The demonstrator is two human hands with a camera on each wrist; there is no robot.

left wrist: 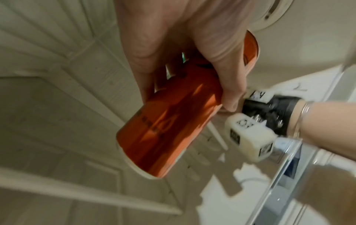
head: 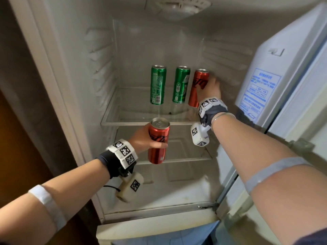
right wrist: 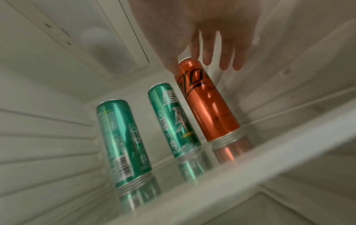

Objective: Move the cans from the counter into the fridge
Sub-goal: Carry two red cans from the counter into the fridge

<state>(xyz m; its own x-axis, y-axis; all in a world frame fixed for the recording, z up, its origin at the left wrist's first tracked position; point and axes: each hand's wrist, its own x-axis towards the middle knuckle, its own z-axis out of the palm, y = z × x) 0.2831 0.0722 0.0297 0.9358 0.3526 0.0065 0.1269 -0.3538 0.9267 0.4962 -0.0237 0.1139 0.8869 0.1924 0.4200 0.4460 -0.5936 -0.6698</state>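
Observation:
Two green cans (head: 157, 84) (head: 181, 84) and a red can (head: 197, 85) stand upright in a row on the fridge's glass shelf (head: 132, 123). My right hand (head: 210, 87) is at the right side of that red can (right wrist: 208, 106); its fingers (right wrist: 223, 57) are nearly straight, and the thumb and forefinger touch the can's top. The green cans (right wrist: 123, 137) (right wrist: 171, 121) stand to its left. My left hand (head: 141, 138) grips a second red can (head: 158, 144) round its middle, upright, in front of and below the shelf's front edge. The left wrist view shows the same grip on this can (left wrist: 173, 121).
The fridge door (head: 265, 76) stands open on the right. A lower glass shelf (head: 185, 160) lies beneath the held can. The shelf's left half, beside the green cans, is bare. A dark wooden panel (head: 17, 121) borders the fridge on the left.

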